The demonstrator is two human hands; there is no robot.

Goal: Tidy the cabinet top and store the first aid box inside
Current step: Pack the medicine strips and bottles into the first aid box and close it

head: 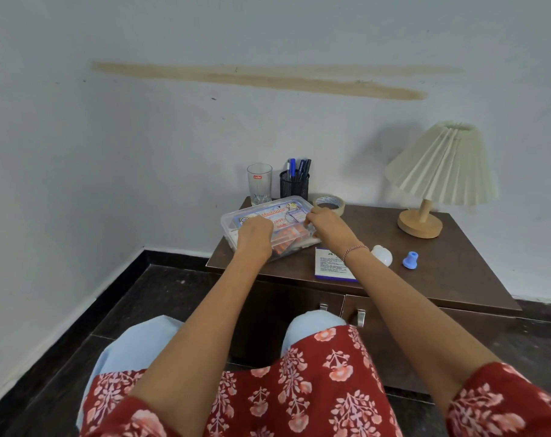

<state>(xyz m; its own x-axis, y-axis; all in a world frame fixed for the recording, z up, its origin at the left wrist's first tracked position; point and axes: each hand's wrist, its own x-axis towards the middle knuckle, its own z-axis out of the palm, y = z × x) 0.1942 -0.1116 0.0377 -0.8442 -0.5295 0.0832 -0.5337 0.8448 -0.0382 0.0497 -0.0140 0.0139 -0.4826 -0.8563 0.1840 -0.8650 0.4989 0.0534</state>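
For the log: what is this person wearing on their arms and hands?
Both forearms are bare. The left hand and right hand wear no gloves. A thin red-and-white thread bracelet circles the right wrist. The left sleeve and right sleeve are short, red with a pale pink and white floral print.

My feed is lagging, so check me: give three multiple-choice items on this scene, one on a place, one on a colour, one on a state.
1. Where is the tape? A on a chair; B on the cabinet, behind the box; C on a shelf.
2. What colour is the cap by the bulb? A blue; B red; C green.
3. How are the cabinet doors? A both open; B one open; C both shut.
Answers: 1 B, it sits at the box's back right corner; 2 A, it is plainly blue; 3 C, both lie flush with the front.
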